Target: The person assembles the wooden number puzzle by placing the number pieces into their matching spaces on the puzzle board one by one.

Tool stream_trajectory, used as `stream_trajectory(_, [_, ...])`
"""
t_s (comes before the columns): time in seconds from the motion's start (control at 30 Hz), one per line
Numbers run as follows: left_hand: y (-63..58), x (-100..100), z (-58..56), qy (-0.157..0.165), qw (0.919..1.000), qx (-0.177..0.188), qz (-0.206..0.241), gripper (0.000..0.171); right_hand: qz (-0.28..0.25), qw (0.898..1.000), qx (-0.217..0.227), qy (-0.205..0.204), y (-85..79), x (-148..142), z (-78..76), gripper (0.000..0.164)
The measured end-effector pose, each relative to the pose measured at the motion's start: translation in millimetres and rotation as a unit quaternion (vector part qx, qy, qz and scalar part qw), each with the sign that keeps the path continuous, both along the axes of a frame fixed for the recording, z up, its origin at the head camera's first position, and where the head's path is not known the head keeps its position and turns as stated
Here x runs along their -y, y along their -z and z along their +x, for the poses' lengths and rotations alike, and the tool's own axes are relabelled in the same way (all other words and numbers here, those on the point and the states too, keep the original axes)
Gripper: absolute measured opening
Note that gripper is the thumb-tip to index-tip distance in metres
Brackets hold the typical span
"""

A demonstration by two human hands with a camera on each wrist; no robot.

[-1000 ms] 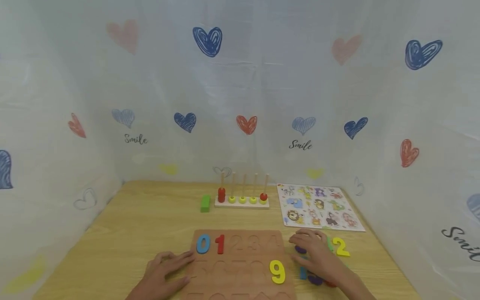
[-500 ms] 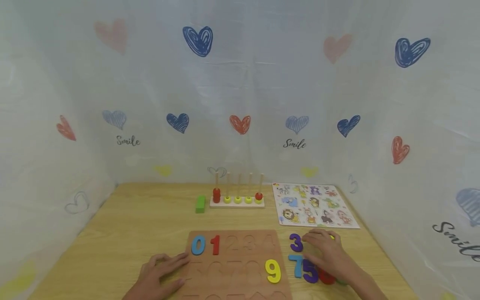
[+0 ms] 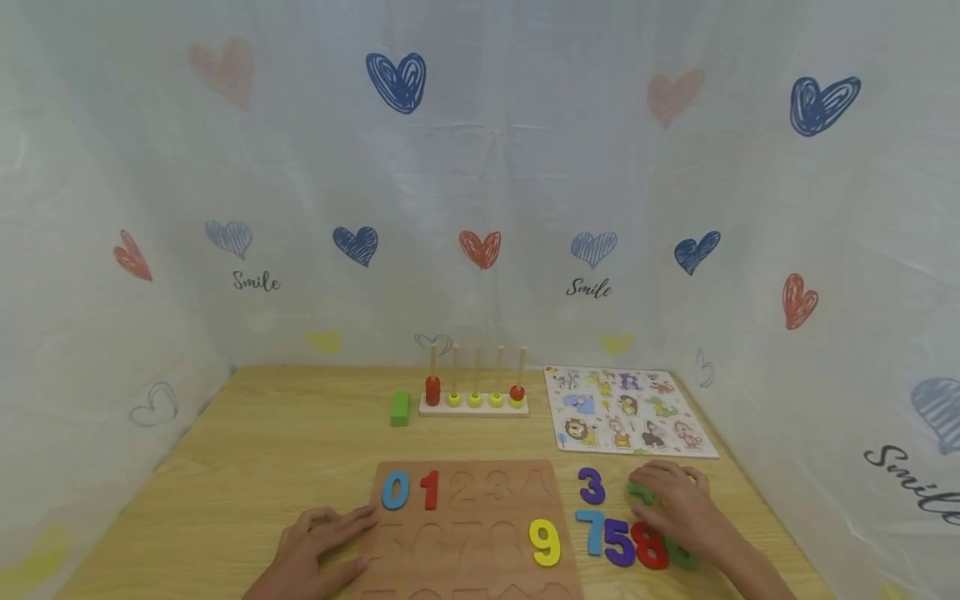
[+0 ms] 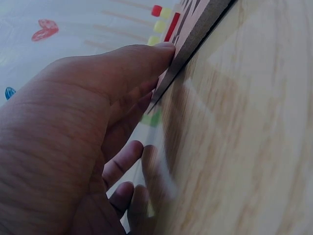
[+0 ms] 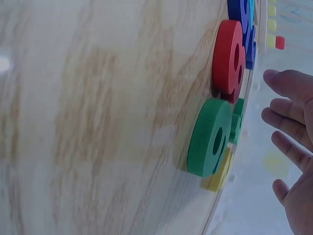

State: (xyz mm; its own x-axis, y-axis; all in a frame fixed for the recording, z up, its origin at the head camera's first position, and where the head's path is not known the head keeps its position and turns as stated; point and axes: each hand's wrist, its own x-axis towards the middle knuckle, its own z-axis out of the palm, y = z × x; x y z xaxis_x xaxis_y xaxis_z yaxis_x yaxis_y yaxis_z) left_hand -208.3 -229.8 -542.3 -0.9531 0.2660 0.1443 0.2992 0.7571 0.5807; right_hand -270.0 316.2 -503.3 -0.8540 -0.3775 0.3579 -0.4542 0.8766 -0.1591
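Note:
My left hand [image 3: 311,550] rests at the left edge of a brown number board [image 3: 483,512], fingertips and thumb touching it, fingers loosely straight. The board bears a blue 0 [image 3: 386,492], a red 1 [image 3: 430,492] and a yellow 9 [image 3: 554,548]. My right hand [image 3: 681,510] hovers over a green 4 [image 3: 642,493], fingers spread and apart from the pieces in the right wrist view. Near it lie a purple 3 [image 3: 597,493], blue 7 [image 3: 595,533], purple 5 [image 3: 620,546], red 8 [image 3: 651,547] and partly covered green 6 [image 3: 682,557]. A yellow piece [image 5: 222,174] is hidden in the head view.
Behind the board stand a bead counter with upright pegs [image 3: 474,410] and a green block [image 3: 400,408]. An animal picture puzzle [image 3: 633,417] lies at the back right of the wooden table [image 3: 285,433]. A heart-printed curtain [image 3: 480,167] surrounds the table's back and sides.
My right hand has moved rightward over the loose numbers, uncovering the purple 3, then the red 8 and part of the green 4. The head view has shifted slightly. My left hand stays at the board.

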Motion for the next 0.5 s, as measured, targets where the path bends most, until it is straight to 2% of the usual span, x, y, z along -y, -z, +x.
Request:
stream_trajectory(0.27, [2.1, -0.8, 2.4, -0.002, 0.9999, -0.016, 0.003, 0.052, -0.007, 0.999, 0.039, 0.02, -3.3, -14.7, 1.0, 0.038])
stream_trajectory(0.5, [3.2, -0.5, 2.0, -0.001, 0.9998, -0.019, 0.007, 0.051, 0.009, 0.999, 0.037, 0.036, -4.0, -26.6, 0.2, 0.041])
